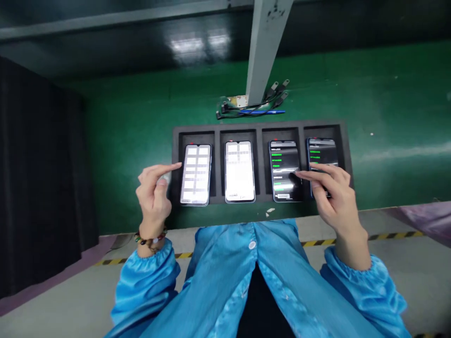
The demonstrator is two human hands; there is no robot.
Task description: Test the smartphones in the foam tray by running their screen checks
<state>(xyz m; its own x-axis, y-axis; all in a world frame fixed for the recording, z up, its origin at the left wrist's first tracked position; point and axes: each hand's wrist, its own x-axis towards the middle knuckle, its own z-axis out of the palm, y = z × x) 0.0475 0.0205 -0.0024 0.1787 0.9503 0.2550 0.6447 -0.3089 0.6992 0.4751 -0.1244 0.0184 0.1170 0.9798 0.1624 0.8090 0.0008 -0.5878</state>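
A dark foam tray (258,162) holds several smartphones in separate compartments. The leftmost phone (196,174) shows white blocks on a lit screen, and the phone beside it (240,173) has a mostly white screen. To their right, a phone (284,171) displays green lines on black, as does the rightmost phone (322,148), partly hidden by my fingers. My left hand (153,192) points its index finger at the leftmost phone's left edge; a small pale patch near the thumb is unclear. Over the two dark-screened phones, my right hand (333,192) has fingers extended; contact is unclear.
Black cables (271,96) and a blue pen (262,112) lie behind the tray, by a grey metal post (266,51). The green tabletop (394,126) extends to both sides. White scraps (270,211) lie near its front edge. A black curtain-like panel (38,178) stands at left.
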